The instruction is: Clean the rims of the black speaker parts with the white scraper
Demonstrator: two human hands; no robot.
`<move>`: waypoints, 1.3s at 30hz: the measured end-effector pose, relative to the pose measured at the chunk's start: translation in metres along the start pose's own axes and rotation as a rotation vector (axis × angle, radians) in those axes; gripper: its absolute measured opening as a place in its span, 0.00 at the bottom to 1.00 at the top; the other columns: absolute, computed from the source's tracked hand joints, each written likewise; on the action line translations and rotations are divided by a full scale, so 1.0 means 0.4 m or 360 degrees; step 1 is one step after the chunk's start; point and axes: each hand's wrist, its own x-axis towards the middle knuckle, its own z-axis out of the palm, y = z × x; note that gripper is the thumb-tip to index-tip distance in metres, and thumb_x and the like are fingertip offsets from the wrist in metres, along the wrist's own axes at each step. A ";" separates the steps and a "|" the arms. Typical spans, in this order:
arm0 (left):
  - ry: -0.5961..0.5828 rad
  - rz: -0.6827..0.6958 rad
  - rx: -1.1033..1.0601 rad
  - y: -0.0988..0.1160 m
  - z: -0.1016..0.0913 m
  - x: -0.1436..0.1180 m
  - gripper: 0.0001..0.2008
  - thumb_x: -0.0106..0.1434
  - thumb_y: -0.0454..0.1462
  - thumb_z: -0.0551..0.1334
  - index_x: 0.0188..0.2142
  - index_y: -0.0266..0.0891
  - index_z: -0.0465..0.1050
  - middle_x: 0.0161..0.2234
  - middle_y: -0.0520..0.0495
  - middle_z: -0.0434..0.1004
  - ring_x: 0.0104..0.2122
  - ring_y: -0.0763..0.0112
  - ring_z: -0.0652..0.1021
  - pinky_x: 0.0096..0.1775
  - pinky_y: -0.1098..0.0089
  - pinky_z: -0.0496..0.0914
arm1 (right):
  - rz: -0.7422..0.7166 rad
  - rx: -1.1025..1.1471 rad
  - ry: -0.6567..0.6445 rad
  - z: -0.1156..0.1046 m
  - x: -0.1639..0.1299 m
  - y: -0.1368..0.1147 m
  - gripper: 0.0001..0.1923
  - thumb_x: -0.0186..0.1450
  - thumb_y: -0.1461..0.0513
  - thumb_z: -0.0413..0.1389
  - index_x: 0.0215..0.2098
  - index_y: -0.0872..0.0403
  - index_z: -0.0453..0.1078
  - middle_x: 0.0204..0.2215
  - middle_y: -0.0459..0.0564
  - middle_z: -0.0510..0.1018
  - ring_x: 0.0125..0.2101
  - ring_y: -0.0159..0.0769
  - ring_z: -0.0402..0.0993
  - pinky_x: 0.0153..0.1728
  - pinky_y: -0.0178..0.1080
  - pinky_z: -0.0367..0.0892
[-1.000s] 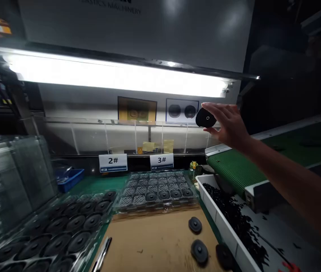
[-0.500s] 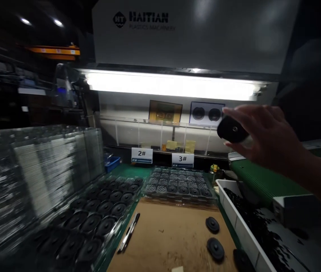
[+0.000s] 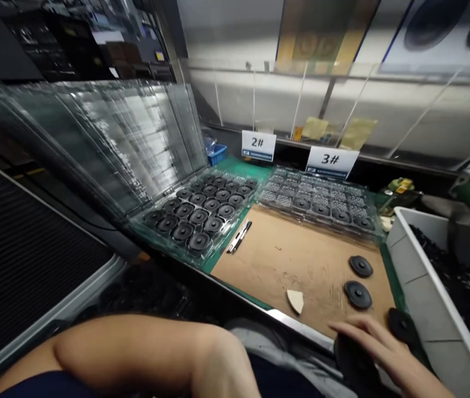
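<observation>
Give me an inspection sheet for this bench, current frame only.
Surface: brown board on a green mat, scuffed.
Job's things: right hand rests on a black disc at the board's near edge; three more discs lie loose nearby.
Clutter: pen; pale wedge-shaped scrap.
Hands: right hand laid over the disc, grip unclear; left hand not seen, only a forearm across the foreground.
Cables: nothing seen.
Surroundings: clear blister tray full of discs under the 2# sign; another tray, partly filled, under 3#; white bin of black scrap on the right.
</observation>
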 end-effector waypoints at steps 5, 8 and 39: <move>-0.0084 -0.0262 -0.0086 -0.072 0.049 0.031 0.22 0.61 0.50 0.57 0.55 0.53 0.66 0.52 0.41 0.70 0.56 0.50 0.65 0.51 0.53 0.64 | 0.0392 0.1049 -0.0266 0.124 0.012 0.073 0.35 0.50 0.42 0.60 0.54 0.44 0.68 0.52 0.54 0.72 0.52 0.51 0.69 0.50 0.45 0.67; -0.0234 -0.0295 -0.0074 -0.123 0.085 0.043 0.21 0.62 0.47 0.58 0.55 0.54 0.65 0.52 0.42 0.71 0.55 0.51 0.67 0.51 0.54 0.64 | 0.0601 0.1400 -0.0198 0.181 0.027 0.102 0.38 0.50 0.37 0.55 0.53 0.46 0.69 0.52 0.56 0.73 0.54 0.54 0.66 0.53 0.52 0.62; 0.0715 -0.1507 -0.1466 -0.410 0.063 0.084 0.29 0.56 0.38 0.67 0.55 0.45 0.60 0.57 0.40 0.63 0.55 0.57 0.68 0.58 0.56 0.60 | 0.0772 0.0733 0.0238 0.235 0.328 0.164 0.13 0.66 0.58 0.49 0.48 0.51 0.64 0.33 0.47 0.74 0.30 0.33 0.71 0.29 0.33 0.67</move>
